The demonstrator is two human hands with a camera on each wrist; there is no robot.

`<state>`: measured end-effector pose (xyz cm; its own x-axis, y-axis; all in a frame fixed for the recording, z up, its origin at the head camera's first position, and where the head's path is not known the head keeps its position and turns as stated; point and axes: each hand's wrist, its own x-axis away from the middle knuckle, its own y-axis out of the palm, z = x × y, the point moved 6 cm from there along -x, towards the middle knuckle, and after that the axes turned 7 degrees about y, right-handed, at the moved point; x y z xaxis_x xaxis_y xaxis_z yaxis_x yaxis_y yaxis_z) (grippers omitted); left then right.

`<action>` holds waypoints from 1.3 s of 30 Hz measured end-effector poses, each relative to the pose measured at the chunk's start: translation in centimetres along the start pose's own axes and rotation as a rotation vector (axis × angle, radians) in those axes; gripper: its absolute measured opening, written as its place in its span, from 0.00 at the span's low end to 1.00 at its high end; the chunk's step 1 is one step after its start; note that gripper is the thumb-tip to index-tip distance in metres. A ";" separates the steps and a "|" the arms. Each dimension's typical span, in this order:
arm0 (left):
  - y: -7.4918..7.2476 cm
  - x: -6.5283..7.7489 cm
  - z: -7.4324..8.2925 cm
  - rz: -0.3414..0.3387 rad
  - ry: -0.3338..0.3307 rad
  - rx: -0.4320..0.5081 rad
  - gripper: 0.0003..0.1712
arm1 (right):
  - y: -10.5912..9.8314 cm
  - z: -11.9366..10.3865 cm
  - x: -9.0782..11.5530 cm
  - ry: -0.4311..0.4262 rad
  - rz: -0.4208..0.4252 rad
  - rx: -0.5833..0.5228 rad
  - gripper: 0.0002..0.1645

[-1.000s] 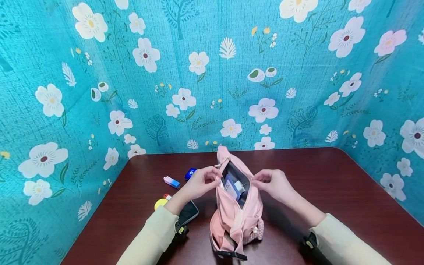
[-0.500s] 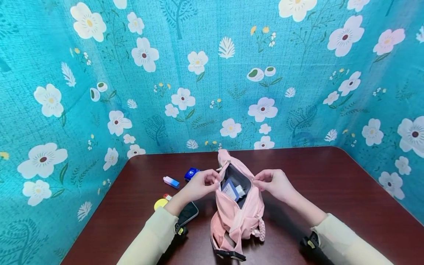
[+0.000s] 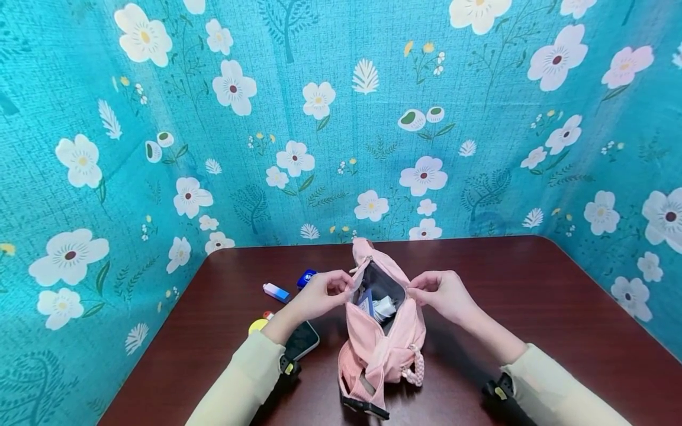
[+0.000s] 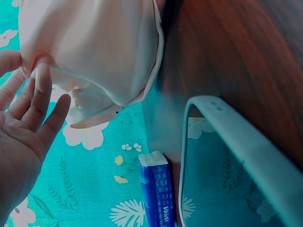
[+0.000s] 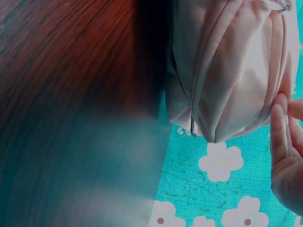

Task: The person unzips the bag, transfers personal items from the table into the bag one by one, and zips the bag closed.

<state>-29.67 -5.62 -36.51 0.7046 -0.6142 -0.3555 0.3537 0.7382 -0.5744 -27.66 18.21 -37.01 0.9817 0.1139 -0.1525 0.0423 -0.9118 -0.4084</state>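
Note:
A pink zippered bag (image 3: 367, 331) stands on the table with its top unzipped, showing a grey lining. My left hand (image 3: 326, 294) pinches the left edge of the opening between thumb and fingers. The right hand (image 3: 441, 296) pinches the opposite edge, so the mouth is spread wide. Inside lie a white object (image 3: 384, 308) and a blue-and-white packet (image 3: 366, 302), partly hidden by the bag's wall. In the left wrist view the fingers (image 4: 41, 87) press into the pink cloth; the right wrist view shows fingertips (image 5: 280, 106) on the zipper edge.
Left of the bag lie a dark-screened phone (image 3: 302, 340), a yellow round object (image 3: 258, 325), a pink-and-blue stick-shaped item (image 3: 276, 292) and a blue Vinda tissue pack (image 4: 157, 189). A strap with a black buckle (image 3: 364, 407) hangs toward the front. A flowered curtain backs the table (image 3: 506, 278).
The bag's mouth has been pulled wider. The packet inside has shifted left and lower, and more of the white object shows. Both hands keep their hold on the edges.

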 end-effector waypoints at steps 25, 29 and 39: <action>-5.6 5.9 -0.5 -0.002 -0.094 -0.060 0.13 | 0.0 -0.9 0.2 -0.048 0.011 0.054 0.08; -6.1 7.8 -3.0 -0.002 -0.144 -0.046 0.14 | 0.0 -0.8 0.3 -0.051 0.009 0.048 0.07; -6.5 11.0 -6.6 -0.044 -0.177 0.018 0.21 | 0.1 -0.3 0.0 -0.043 0.014 0.057 0.07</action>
<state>-28.30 -19.06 -41.54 0.7849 -0.5884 -0.1943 0.3963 0.7177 -0.5727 -27.56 18.04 -36.76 0.9732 0.1188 -0.1967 0.0163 -0.8895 -0.4566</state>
